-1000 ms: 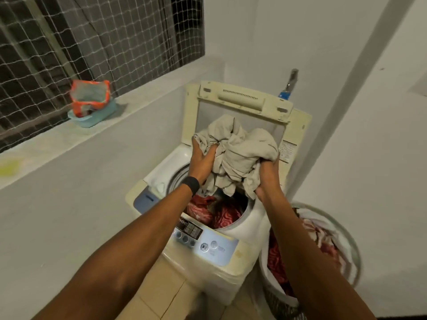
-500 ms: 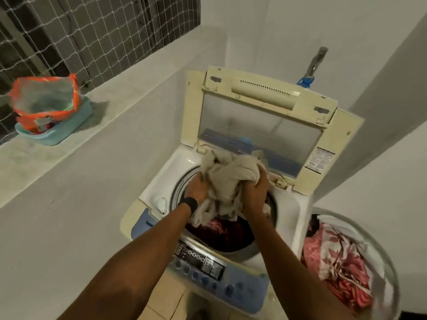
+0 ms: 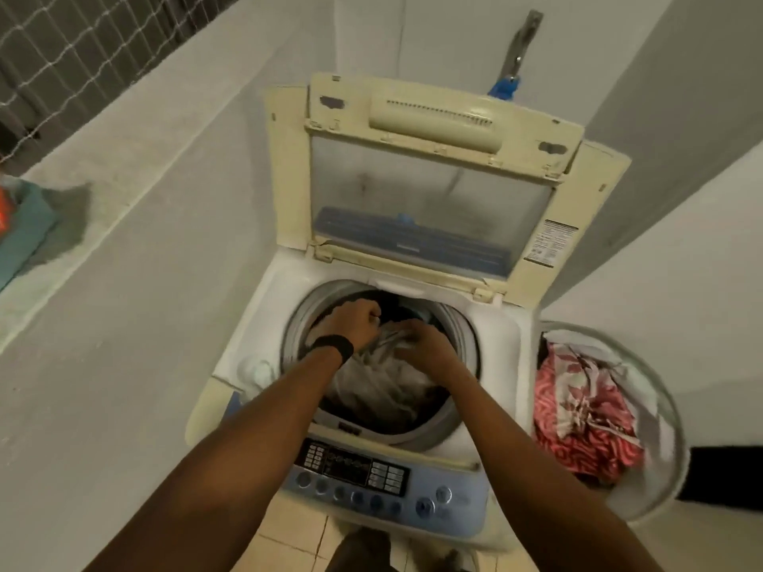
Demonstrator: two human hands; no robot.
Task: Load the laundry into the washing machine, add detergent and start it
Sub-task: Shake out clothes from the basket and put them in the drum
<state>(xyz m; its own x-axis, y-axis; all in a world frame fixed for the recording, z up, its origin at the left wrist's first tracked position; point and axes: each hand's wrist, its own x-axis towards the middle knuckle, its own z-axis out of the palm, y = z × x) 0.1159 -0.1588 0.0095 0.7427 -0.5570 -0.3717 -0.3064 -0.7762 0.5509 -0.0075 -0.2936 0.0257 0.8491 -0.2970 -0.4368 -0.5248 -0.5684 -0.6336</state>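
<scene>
Head view: the washing machine, lid up, stands beside a basket holding red patterned laundry. Down in the drum lies a pale cloth; the left hand and right hand both clench it. Risk: pressed in as 1 tight wad, it could unbalance the spin.

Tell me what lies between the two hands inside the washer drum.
In the head view, the bunched pale cloth lies between the left hand and the right hand; both appear to grip it.
</scene>
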